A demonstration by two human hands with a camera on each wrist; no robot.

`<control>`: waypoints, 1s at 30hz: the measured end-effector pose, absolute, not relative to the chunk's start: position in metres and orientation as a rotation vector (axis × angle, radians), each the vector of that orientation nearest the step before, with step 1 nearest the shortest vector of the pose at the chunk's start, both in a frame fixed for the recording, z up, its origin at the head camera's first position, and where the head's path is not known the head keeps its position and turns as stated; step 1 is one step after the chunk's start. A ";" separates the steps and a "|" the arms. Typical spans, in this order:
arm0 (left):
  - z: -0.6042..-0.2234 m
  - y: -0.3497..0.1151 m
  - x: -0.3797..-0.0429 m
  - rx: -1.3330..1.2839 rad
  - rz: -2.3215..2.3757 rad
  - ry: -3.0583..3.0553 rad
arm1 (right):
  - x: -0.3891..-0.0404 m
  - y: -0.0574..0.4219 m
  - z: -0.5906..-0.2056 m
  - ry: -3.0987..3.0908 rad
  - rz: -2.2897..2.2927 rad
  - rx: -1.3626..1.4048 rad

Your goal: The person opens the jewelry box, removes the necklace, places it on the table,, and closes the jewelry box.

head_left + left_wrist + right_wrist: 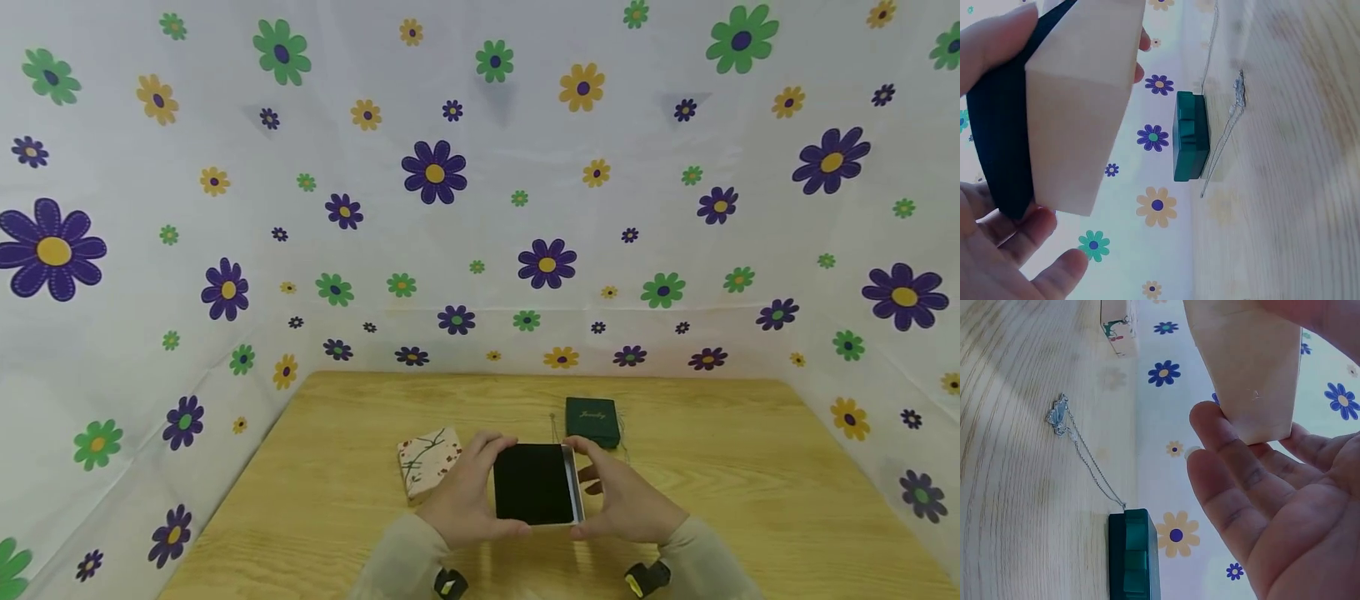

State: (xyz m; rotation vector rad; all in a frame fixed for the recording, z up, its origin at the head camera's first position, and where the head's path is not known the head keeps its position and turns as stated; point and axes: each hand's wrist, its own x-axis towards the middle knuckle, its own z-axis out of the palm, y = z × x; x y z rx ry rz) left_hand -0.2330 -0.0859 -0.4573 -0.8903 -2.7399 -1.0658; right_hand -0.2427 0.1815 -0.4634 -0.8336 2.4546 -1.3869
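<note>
Both hands hold a shallow cream box (1254,369) above the table, with a flat black insert (532,483) lying over its opening. My left hand (461,496) grips the insert at its left side, thumb along the near edge and fingers at the far one. On the other side my right hand (630,500) holds the box between thumb and fingers. A strip of the box's pale inside shows at the insert's right edge. In the left wrist view the dark insert (1000,131) juts past the cream box wall (1072,131).
Left of the hands lies a cream lid (429,461) printed with branches and red blossoms. Behind them is a dark green jewelry box (592,421) with a ribbon bow. A silver necklace (1058,415) with a pendant lies beside it on the wooden table (712,467).
</note>
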 end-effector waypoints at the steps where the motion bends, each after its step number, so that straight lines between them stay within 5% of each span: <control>1: -0.457 -0.085 -0.233 -0.885 -1.073 -2.729 | -0.242 0.181 -0.464 2.460 -1.390 -0.837; 30: -0.463 -0.080 -0.234 -0.964 -1.265 -2.649 | -0.237 0.178 -0.459 2.291 -1.520 -0.787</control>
